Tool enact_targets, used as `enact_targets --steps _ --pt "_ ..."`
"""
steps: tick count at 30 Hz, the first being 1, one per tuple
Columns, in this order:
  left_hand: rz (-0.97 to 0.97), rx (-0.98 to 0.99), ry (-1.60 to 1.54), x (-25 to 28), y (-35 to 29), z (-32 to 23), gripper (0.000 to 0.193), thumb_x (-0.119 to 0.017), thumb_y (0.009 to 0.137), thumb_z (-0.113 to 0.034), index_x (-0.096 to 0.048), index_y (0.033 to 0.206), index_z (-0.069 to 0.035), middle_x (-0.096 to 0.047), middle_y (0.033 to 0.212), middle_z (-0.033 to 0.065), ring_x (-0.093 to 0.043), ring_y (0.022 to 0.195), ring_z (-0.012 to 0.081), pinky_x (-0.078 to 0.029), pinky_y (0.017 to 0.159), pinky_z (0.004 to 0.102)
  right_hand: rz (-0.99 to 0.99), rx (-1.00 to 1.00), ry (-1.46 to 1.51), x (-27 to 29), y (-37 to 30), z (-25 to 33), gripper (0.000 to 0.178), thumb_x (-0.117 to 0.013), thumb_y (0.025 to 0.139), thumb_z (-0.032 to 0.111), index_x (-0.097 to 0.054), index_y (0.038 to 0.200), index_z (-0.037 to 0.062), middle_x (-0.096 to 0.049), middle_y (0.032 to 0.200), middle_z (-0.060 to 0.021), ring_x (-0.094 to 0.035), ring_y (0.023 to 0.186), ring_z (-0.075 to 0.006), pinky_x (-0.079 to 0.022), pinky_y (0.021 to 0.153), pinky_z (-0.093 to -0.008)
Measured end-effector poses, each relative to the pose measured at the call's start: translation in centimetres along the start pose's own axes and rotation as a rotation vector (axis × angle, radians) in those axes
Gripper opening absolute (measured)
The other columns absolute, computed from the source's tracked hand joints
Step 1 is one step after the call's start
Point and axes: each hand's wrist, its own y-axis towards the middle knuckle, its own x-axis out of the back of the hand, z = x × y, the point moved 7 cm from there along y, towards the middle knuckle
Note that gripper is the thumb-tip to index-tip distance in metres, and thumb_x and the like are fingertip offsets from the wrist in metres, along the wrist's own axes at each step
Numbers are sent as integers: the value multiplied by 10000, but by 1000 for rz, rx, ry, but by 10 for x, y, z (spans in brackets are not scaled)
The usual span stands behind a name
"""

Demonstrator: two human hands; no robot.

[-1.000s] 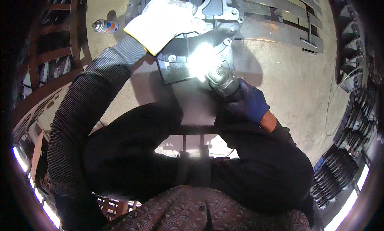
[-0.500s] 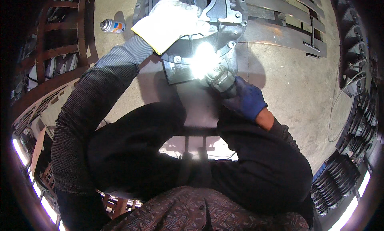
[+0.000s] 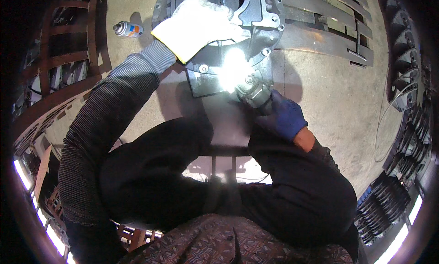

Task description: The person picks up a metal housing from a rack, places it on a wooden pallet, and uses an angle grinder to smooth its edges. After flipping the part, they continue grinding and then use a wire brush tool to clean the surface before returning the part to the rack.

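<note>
A large grey metal casting (image 3: 256, 40) with a round opening and bolt holes along its flange lies in front of me. My left hand (image 3: 199, 28), in a white glove with a yellow edge, grips its near left part; the fingertips are partly washed out by glare. My right hand (image 3: 286, 115), in a dark blue glove, is wrapped around a black power tool (image 3: 256, 94) with a rounded head. Intense white light at the tool's head hides where it meets the casting's near edge. Below that edge shows a flat dark plate (image 3: 196, 85).
A spray can (image 3: 129, 29) lies on the concrete floor left of the casting. Grey slats (image 3: 320, 37) of a pallet extend at the far right. Brown metal racks (image 3: 68, 58) stand at left, and stacked dark metal parts (image 3: 384, 209) line the right side.
My right hand and the power tool have shifted very slightly right and toward me. My left hand keeps its place on the casting.
</note>
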Motion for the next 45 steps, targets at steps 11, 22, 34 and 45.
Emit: enact_targets --steps 11,22,34,45 --pt "-36 -64 61 4 -2 -6 583 -558 981 -651 -753 989 -102 -746 899 125 -729 844 283 -562 789 401 23 -34 49 -6 4 -4 706 -794 828 488 -572 1357 77 -728 1120 -244 -717 990 -437 -582 827 -530" --pt "165 -93 -12 30 -4 0 580 -621 936 -635 -708 900 -63 -679 791 143 -680 818 333 -493 864 440 47 -210 261 31 -26 -9 860 -876 734 458 -563 1467 137 -724 1250 -193 -696 1144 -401 -577 961 -471" --pt "19 80 28 0 1 2 694 -622 914 -693 -750 955 -12 -738 851 210 -735 812 354 -565 760 448 -2 -198 116 12 -17 -30 764 -813 789 525 -556 1393 135 -753 1092 -201 -714 1046 -425 -577 902 -523" --pt "161 185 34 -4 4 1 816 -531 911 -802 -739 905 -13 -726 777 190 -743 751 326 -580 727 435 12 -204 94 7 -4 -24 770 -789 820 584 -553 1391 125 -746 1087 -235 -719 1007 -444 -579 862 -535"
